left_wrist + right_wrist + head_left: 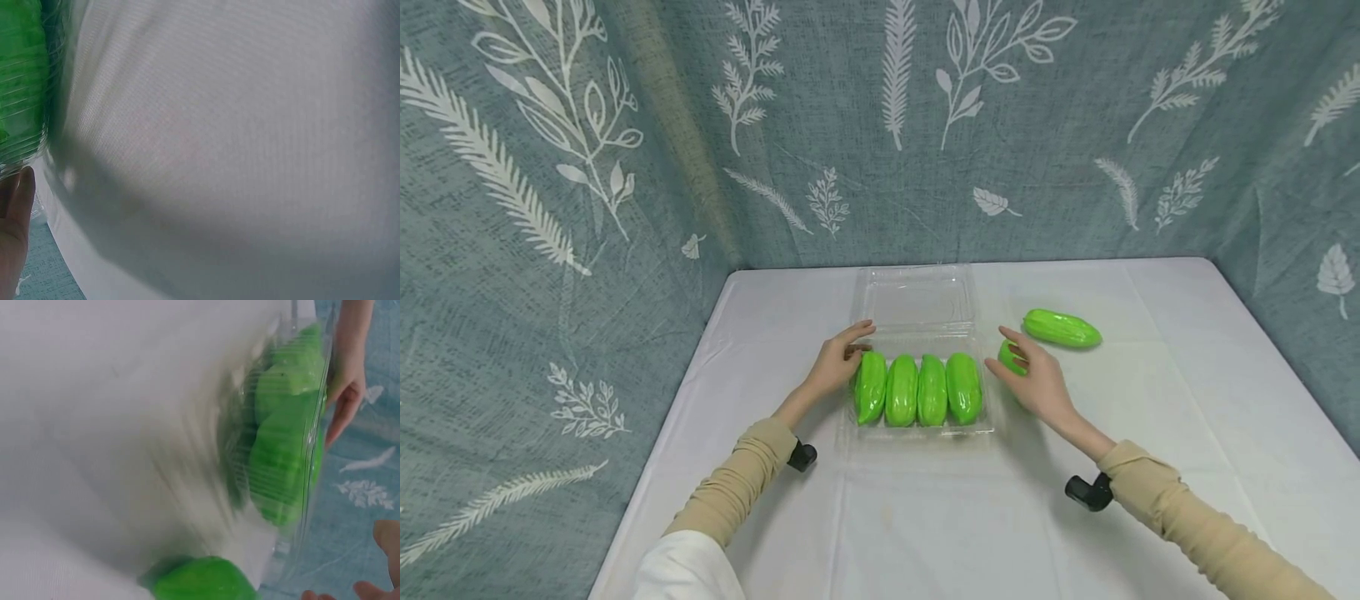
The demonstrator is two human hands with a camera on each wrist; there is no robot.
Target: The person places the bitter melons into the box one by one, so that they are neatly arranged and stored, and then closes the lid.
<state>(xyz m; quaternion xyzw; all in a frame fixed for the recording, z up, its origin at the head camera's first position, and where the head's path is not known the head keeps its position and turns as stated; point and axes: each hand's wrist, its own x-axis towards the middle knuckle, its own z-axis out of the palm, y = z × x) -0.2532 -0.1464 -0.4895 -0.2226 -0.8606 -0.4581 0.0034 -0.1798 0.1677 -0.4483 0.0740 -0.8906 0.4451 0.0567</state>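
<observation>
A clear plastic clamshell box (917,340) lies with its lid folded back. Several glossy green ridged vegetables, toy-like and elongated, sit side by side in its base, among them the rightmost green vegetable (964,388). At the box's left edge is my left hand (832,365), its fingertips right at the rim. My right hand (1037,382) hovers off the right side, thumb and fingers spread, nothing between them. Behind its fingers a loose green vegetable (1011,357) is partly hidden. In the right wrist view, a green vegetable (203,581) lies outside the box.
Another green vegetable (1062,328) lies on the white tablecloth (940,508), beyond the right hand. The raised lid (913,297) reaches toward the table's back edge. A blue-green patterned curtain (865,117) hangs behind and along both sides.
</observation>
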